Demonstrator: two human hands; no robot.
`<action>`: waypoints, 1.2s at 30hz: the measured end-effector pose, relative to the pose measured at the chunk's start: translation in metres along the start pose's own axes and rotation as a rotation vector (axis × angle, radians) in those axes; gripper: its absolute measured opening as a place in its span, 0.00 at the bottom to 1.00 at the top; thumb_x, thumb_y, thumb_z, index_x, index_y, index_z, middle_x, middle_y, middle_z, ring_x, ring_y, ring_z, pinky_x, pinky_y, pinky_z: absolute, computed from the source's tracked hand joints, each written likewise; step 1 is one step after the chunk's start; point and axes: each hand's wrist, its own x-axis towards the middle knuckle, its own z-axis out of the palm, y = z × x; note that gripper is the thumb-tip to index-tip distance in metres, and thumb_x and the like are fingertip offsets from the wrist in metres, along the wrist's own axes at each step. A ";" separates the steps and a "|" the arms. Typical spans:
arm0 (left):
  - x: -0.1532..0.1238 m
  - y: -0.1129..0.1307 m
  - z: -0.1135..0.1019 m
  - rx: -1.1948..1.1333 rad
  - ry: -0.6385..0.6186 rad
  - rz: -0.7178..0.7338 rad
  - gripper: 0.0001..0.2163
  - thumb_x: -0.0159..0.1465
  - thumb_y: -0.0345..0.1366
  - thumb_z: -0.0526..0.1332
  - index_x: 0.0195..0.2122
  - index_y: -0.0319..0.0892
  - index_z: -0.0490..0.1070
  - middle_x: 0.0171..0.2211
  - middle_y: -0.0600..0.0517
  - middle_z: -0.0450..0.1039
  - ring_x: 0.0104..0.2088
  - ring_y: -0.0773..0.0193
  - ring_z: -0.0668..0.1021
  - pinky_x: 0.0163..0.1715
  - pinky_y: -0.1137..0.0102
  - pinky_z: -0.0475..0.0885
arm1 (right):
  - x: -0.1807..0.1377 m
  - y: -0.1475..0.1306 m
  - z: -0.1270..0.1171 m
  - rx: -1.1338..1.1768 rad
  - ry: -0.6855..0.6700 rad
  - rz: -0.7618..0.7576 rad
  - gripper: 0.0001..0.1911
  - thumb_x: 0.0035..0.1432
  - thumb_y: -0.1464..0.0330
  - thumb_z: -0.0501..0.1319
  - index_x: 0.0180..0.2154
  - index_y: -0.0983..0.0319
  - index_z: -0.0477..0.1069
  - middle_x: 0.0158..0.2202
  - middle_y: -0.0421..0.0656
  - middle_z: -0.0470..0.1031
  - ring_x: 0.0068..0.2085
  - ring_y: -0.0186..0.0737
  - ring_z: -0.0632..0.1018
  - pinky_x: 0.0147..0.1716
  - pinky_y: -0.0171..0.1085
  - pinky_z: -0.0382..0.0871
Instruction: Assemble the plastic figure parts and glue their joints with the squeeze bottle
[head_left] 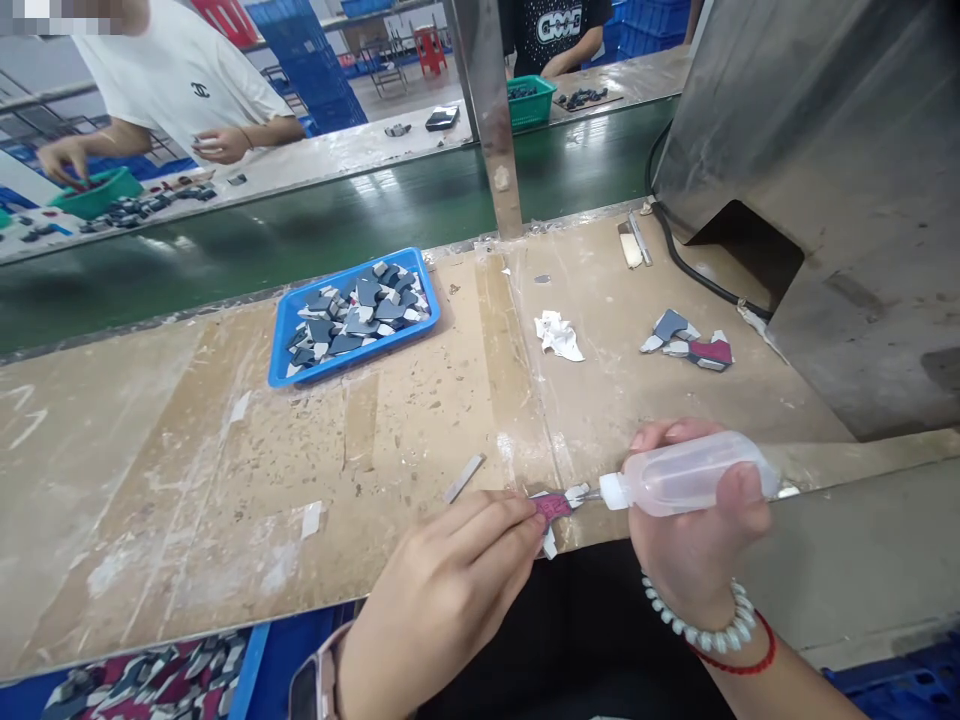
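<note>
My left hand [442, 590] is closed, pinching a small pink and white piece [556, 505] at the near edge of the worn workbench [187, 470]. My right hand [694, 540] is wrapped round a clear squeeze bottle [686, 475]. The bottle's white nozzle points left and touches the piece. A bead bracelet and a red cord sit on my right wrist.
A blue tray [279, 345] of several grey pieces lies further back. A few finished pieces [694, 345] and crumpled paper [559, 335] lie right of it. A steel housing [847, 180] stands at the right. Beyond a green belt [337, 215], two people work. A bin of pieces [150, 680] sits below.
</note>
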 end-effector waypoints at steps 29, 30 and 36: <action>0.037 -0.011 -0.004 -0.002 -0.241 0.106 0.09 0.69 0.29 0.60 0.30 0.40 0.73 0.28 0.52 0.76 0.28 0.67 0.77 0.28 0.73 0.69 | -0.041 -0.008 -0.038 -0.333 -0.201 -0.207 0.20 0.48 0.70 0.75 0.40 0.57 0.68 0.36 0.40 0.76 0.37 0.41 0.79 0.33 0.38 0.75; 0.036 -0.011 -0.004 -0.017 -0.247 0.082 0.09 0.69 0.29 0.60 0.30 0.40 0.73 0.28 0.51 0.76 0.28 0.67 0.77 0.28 0.73 0.69 | -0.042 -0.007 -0.038 -0.328 -0.205 -0.209 0.20 0.49 0.71 0.74 0.40 0.58 0.68 0.36 0.40 0.76 0.37 0.41 0.79 0.33 0.37 0.75; 0.034 -0.007 -0.009 -0.005 -0.265 0.022 0.08 0.69 0.31 0.60 0.34 0.40 0.76 0.30 0.51 0.78 0.30 0.67 0.79 0.31 0.74 0.71 | -0.040 -0.006 -0.042 -0.305 -0.138 -0.282 0.18 0.49 0.74 0.71 0.40 0.59 0.68 0.36 0.40 0.76 0.37 0.39 0.78 0.36 0.37 0.75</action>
